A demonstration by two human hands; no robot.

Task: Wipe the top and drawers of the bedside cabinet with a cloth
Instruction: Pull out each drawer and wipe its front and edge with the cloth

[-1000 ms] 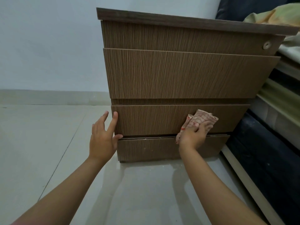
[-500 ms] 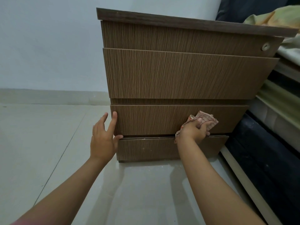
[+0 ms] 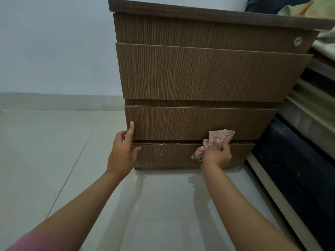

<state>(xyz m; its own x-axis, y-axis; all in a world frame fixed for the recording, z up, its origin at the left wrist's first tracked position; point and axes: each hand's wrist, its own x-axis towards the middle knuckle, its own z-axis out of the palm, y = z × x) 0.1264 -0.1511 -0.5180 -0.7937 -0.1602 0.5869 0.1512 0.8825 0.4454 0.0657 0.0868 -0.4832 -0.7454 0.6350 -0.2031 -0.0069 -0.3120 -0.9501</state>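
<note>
A brown wood-grain bedside cabinet (image 3: 203, 73) stands on the floor with several drawer fronts stacked under a dark top (image 3: 199, 12). My right hand (image 3: 216, 155) grips a red-and-white checked cloth (image 3: 216, 138) and presses it where the lower middle drawer (image 3: 190, 122) meets the bottom drawer (image 3: 172, 155), right of centre. My left hand (image 3: 123, 151) rests with its fingers apart on the cabinet's lower left corner, the forefinger pointing up along the drawer edge. It holds nothing.
Pale floor tiles (image 3: 54, 160) spread to the left and in front. A white wall (image 3: 54, 44) rises behind. A bed with a dark base (image 3: 299, 169) and bedding (image 3: 315, 8) sits tight against the cabinet's right side.
My right hand has slid down with the cloth from the face of the lower middle drawer onto the top edge of the bottom drawer. My left hand has stayed at the corner.
</note>
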